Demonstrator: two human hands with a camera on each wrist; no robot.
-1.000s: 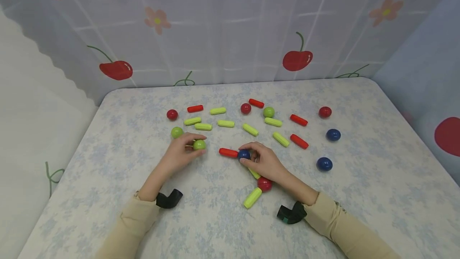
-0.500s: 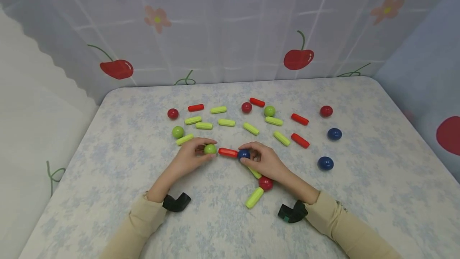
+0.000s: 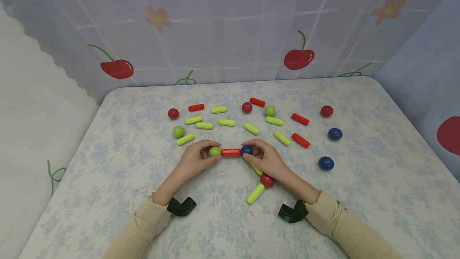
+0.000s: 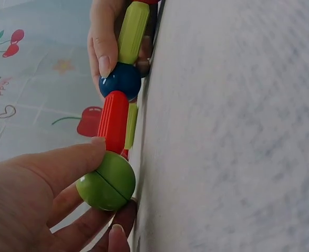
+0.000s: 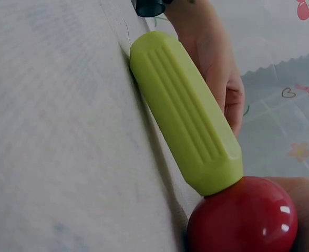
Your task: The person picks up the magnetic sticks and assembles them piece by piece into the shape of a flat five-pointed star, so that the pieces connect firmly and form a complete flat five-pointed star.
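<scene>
My left hand (image 3: 195, 159) holds a green ball (image 3: 215, 151) between thumb and fingers. The ball meets the left end of a red rod (image 3: 230, 153), whose other end joins a blue ball (image 3: 246, 150). My right hand (image 3: 267, 160) grips that blue ball. From it a yellow-green rod (image 4: 134, 32), partly hidden by the right hand in the head view, runs to a red ball (image 3: 267, 180). A second yellow-green rod (image 3: 255, 193) sticks out from the red ball toward the front; the right wrist view shows it large and close.
Beyond the hands lie loose yellow-green rods (image 3: 227, 122), red rods (image 3: 300, 140), red balls (image 3: 246, 107) and green balls (image 3: 270, 111), several pieces in all. Two blue balls (image 3: 326, 163) sit on the right of the cloth-covered table (image 3: 108, 195). A printed curtain (image 3: 223, 31) hangs behind.
My left hand has moved right with the green ball, bringing it against the red rod's end. The right hand and the joined pieces have shifted only slightly.
</scene>
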